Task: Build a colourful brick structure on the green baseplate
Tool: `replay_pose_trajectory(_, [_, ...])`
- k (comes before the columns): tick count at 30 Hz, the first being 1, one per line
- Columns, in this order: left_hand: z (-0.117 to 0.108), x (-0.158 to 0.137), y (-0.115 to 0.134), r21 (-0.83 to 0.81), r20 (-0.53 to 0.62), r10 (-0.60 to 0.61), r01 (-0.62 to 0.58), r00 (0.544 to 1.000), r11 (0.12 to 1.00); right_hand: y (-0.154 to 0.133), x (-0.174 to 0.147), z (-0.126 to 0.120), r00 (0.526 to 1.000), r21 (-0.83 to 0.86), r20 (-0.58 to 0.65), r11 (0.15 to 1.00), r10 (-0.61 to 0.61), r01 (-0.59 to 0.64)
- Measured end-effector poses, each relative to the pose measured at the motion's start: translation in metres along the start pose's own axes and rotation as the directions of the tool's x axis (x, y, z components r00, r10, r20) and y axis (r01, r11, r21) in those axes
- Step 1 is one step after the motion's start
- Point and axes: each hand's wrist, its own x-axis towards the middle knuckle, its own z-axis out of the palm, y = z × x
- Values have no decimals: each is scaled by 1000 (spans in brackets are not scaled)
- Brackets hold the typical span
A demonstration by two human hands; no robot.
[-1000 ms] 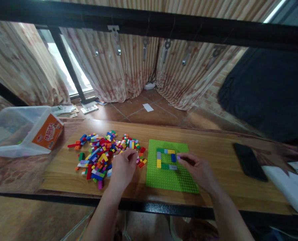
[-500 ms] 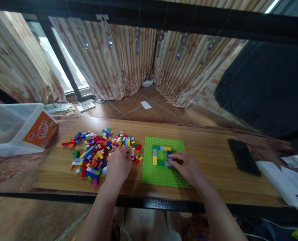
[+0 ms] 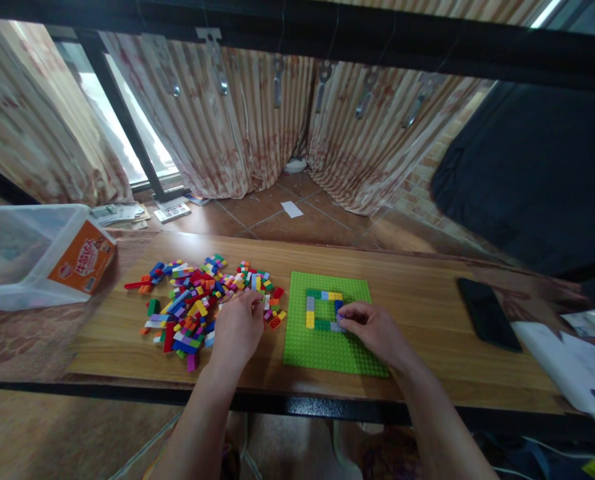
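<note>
**Brick ring on green baseplate, centre frame**

Right hand (image 3: 372, 330) pinching down on the brick ring (image 3: 323, 312) at its lower right corner, on the green baseplate (image 3: 327, 350). Left hand (image 3: 237, 328) curled over the loose brick pile (image 3: 197, 307) at centre left; grasp hidden. Black phone (image 3: 487, 313) far right.

Wood-grain table (image 3: 427, 313) with a smooth, faintly shiny top and a dark metal front edge. On it, left of the studded matt green plastic baseplate (image 3: 327, 353): glossy hard plastic bricks (image 3: 197, 307). Right of the baseplate: glossy black phone (image 3: 487, 313), then white paper (image 3: 562, 360). Far left: cloudy translucent plastic tub (image 3: 22, 253). Behind: ribbed cloth curtains (image 3: 257, 133).
</note>
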Motion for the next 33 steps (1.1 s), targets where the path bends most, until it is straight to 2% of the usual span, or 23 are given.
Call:
replay_pose_trajectory(4, [-1, -2, 7, -85, -91, 9, -16, 996, 996, -5, -2, -1, 1000, 38, -8, 999, 16, -16])
replay_pose_trajectory(7, [7, -8, 20, -278, -91, 82, -104, 992, 955, -7, -4, -7, 999, 37, -26, 999, 35, -34])
replay_pose_trajectory(8, [12, -12, 26, -358, -46, 122, -130, 992, 925, -7, -5, -10, 998, 17, -42, 999, 47, -46])
replay_pose_trajectory(10, [25, -19, 38, -489, 110, 176, -101, 978, 867, -7, -6, -14, 995, -55, -75, 996, 70, -74])
replay_pose_trajectory(14, [50, -29, 64, -659, 348, 314, -8, 883, 752, -9, -7, -15, 997, -203, -58, 977, 57, -68])
replay_pose_trajectory(15, [55, -30, 70, -672, 382, 325, 19, 865, 740, -10, -7, -14, 998, -222, -45, 973, 54, -62])
replay_pose_trajectory(17, [61, -32, 81, -674, 404, 322, 40, 856, 738, -11, -6, -12, 998, -237, -24, 969, 62, -66])
replay_pose_trajectory(21, [67, -33, 92, -655, 369, 288, 27, 883, 755, -14, -4, -8, 996, -221, -6, 971, 91, -90])
replay_pose_trajectory(28, [69, -35, 90, -650, 376, 296, 22, 878, 760, -17, -4, -8, 991, -154, -58, 980, 118, -126])
replay_pose_trajectory(33, [67, -38, 87, -627, 414, 308, 23, 857, 778, -17, -6, -5, 989, -133, -93, 983, 115, -127])
